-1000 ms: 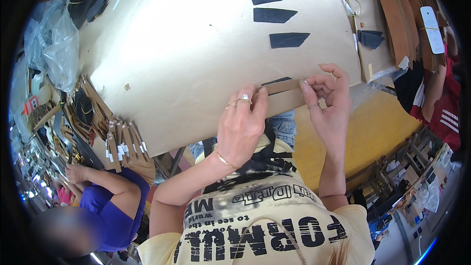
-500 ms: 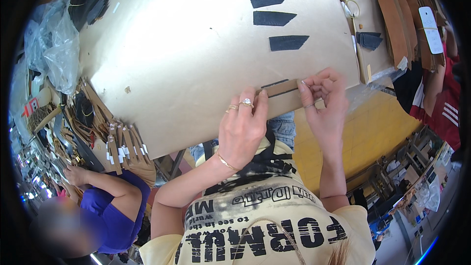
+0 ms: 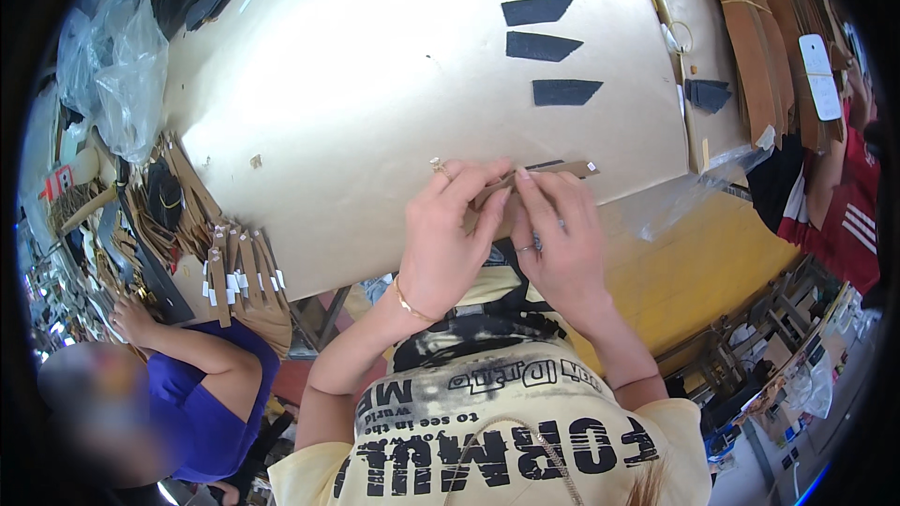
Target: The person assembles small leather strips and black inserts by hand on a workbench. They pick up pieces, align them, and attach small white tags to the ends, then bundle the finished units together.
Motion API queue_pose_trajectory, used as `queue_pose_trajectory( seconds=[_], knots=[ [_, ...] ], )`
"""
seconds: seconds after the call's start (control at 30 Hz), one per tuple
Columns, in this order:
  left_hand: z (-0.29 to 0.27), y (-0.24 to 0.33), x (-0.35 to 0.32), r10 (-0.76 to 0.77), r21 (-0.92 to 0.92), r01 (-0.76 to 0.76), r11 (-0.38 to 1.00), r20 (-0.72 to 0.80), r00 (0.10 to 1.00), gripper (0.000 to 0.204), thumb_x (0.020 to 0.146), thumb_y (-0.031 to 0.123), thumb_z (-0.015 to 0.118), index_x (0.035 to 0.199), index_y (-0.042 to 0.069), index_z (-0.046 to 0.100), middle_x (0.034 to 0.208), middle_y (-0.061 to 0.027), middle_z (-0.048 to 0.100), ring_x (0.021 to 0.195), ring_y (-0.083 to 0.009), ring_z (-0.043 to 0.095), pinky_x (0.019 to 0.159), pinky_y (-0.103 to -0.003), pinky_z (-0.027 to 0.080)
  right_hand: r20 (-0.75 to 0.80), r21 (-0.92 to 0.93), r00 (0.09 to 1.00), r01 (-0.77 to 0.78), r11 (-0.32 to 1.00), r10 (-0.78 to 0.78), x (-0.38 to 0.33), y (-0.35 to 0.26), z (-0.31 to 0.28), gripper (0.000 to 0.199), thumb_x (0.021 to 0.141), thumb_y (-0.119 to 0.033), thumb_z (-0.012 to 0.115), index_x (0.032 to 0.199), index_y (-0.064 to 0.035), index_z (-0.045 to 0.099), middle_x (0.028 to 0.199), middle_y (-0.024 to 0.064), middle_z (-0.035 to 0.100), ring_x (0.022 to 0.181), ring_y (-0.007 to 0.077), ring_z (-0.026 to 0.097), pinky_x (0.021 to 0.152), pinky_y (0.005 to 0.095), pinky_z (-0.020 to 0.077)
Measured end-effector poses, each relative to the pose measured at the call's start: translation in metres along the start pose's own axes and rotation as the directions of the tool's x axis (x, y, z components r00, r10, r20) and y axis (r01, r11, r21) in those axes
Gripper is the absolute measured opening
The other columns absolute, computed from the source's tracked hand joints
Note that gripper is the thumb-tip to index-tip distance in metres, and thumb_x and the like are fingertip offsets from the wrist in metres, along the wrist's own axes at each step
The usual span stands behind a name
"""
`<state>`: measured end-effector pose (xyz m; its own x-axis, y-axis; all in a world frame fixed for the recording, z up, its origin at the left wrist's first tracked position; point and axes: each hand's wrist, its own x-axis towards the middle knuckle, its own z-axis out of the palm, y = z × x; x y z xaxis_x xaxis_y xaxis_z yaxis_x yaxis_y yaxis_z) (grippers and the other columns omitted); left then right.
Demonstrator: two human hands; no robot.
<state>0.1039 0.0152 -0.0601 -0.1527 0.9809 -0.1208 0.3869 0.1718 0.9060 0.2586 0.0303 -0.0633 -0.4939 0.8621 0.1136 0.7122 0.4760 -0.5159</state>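
A narrow brown strip (image 3: 574,170), leather-like with a small white tag at its right end, lies near the table's front edge. A thin black edge shows along its far side. My left hand (image 3: 445,239) pinches the strip's left part between thumb and fingers, lifting it a little. Close beside it, my right hand (image 3: 565,244) is closed on the same strip, its fingertips almost touching the left ones. What lies under the fingertips is hidden. Beyond the hands, a black slant-ended piece (image 3: 566,92) rests flat, with two similar black pieces (image 3: 544,46) farther off.
The pale table (image 3: 328,169) fills the middle. Bundled brown strips (image 3: 750,28) and a small black stack (image 3: 706,95) are at the right. Tagged brown straps (image 3: 246,267) and clear plastic bags (image 3: 117,75) crowd the left. A person in purple (image 3: 211,389) sits at lower left; another person's red sleeve (image 3: 848,206) shows right.
My right hand has moved left from the strip's right end to beside my left hand, uncovering the white tag. The strip's left part is now raised and bent in my fingers.
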Motion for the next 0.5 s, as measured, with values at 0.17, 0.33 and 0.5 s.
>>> queue_pose_trajectory(
  seconds=[0.17,0.33,0.5],
  knots=[
    [-0.001,0.007,-0.001,0.118,-0.108,-0.116,0.987,0.018,0.993,0.030,0.081,-0.001,0.072,0.111,0.003,0.068,0.092,-0.0117,0.068,0.076,-0.0241,0.068,0.069,-0.031,0.054,-0.089,0.214,0.980,-0.155,0.964,0.177,0.005,0.001,0.002,0.042,0.073,0.000,0.075,0.114,-0.0033,0.066,0.102,0.0112,0.066,0.097,0.0322,0.062,0.080,0.0392,0.0528],
    [0.002,-0.004,-0.007,0.337,0.152,-0.327,0.933,-0.042,0.941,0.029,0.080,0.010,0.075,0.109,0.009,0.070,0.109,-0.0078,0.067,0.091,-0.0239,0.065,0.076,-0.033,0.051,-0.096,0.409,0.946,-0.246,0.879,0.309,0.008,0.009,-0.001,0.028,0.081,-0.002,0.073,0.109,-0.0030,0.068,0.089,0.0115,0.069,0.081,0.0267,0.068,0.071,0.0341,0.0545],
    [0.018,-0.029,-0.010,0.551,0.625,-0.478,0.617,0.090,0.829,0.031,0.079,0.021,0.074,0.109,0.013,0.071,0.125,-0.0059,0.062,0.103,-0.0217,0.059,0.082,-0.035,0.045,0.024,0.562,0.894,-0.383,0.733,0.448,0.015,0.016,-0.007,0.021,0.087,-0.005,0.070,0.107,-0.0014,0.067,0.086,0.0118,0.071,0.078,0.0181,0.072,0.070,0.0283,0.0546]
  ],
)
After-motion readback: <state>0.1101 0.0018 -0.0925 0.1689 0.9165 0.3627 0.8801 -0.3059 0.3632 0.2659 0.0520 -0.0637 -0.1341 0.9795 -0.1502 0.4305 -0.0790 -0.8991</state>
